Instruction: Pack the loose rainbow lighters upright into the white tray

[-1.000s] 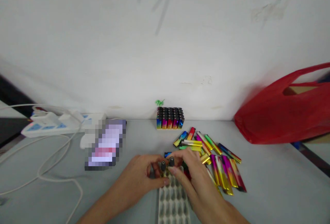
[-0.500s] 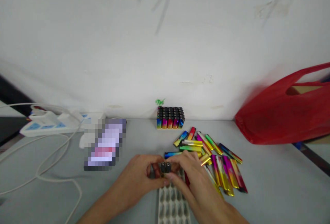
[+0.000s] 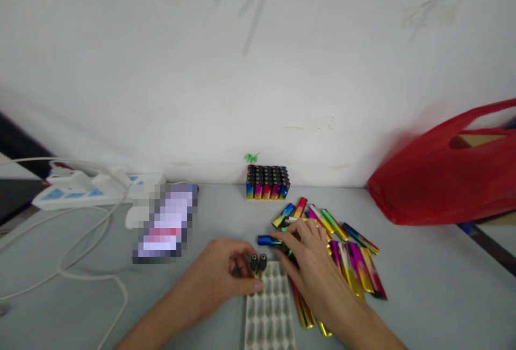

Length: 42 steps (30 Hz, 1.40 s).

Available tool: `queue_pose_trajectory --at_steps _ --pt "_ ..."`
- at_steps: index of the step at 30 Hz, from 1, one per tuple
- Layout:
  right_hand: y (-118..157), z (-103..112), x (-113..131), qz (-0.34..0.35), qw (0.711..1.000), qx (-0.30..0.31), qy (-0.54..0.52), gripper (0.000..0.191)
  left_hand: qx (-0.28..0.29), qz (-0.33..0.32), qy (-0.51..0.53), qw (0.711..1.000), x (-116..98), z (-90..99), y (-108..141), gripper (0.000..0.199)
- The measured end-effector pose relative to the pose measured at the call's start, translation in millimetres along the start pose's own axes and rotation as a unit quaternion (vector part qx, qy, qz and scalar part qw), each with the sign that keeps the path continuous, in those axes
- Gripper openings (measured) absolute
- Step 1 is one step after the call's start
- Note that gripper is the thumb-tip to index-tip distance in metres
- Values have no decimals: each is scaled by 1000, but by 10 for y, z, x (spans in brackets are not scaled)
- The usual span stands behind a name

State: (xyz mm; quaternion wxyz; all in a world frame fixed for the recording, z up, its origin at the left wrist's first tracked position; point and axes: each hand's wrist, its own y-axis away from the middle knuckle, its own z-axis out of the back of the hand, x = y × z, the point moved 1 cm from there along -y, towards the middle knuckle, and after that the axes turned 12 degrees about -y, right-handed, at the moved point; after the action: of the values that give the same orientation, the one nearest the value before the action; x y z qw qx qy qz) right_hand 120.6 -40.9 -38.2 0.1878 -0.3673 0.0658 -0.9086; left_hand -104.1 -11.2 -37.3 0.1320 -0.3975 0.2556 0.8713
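My left hand (image 3: 226, 269) is closed on two black-topped lighters (image 3: 258, 262), held side by side and upright at the rear left of a pale tray (image 3: 258, 296) with rows of pockets. Their lower parts are mostly hidden by my thumb and the tray. My right hand (image 3: 308, 256) reaches over the loose pile, thumb and index finger apart beside a shiny blue lighter (image 3: 265, 240) lying on its side. The index fingertip touches or nearly touches that lighter. More loose lighters (image 3: 350, 269) with metallic colours lie under and right of this hand.
A block of upright lighters (image 3: 267, 183) stands against the wall. On the left are a phone-like device (image 3: 167, 226), blurred by pixels, a white power strip (image 3: 72, 198) and loose white cables (image 3: 121, 291). A red bag (image 3: 439, 183) sits at the right.
My right hand has left the two upright lighters and moved right and slightly back onto the pile. My left hand stays in place with both lighters. More tray pockets now show.
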Motion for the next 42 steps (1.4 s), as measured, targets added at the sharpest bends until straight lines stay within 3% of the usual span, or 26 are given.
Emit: queue_pose_trajectory --at_steps 9,15,21,31,36,42 --pt "-11 -34 21 -33 999 17 10 16 4 2 28 1000 45 -17 -8 27" --pt "-63 41 44 -40 997 60 12 23 6 3 30 1000 48 -30 -23 28" --pt "-79 129 32 -45 996 57 -42 9 7 -12 9 1000 52 -27 -9 25" --pt "-129 175 98 -77 992 101 -21 9 11 -12 6 1000 89 -31 -17 26" --pt "-116 229 75 -40 991 122 -24 1 18 -13 13 1000 112 -38 -27 25" --pt "-112 217 2 -5 995 99 -22 11 11 -13 14 1000 112 -47 -21 27"
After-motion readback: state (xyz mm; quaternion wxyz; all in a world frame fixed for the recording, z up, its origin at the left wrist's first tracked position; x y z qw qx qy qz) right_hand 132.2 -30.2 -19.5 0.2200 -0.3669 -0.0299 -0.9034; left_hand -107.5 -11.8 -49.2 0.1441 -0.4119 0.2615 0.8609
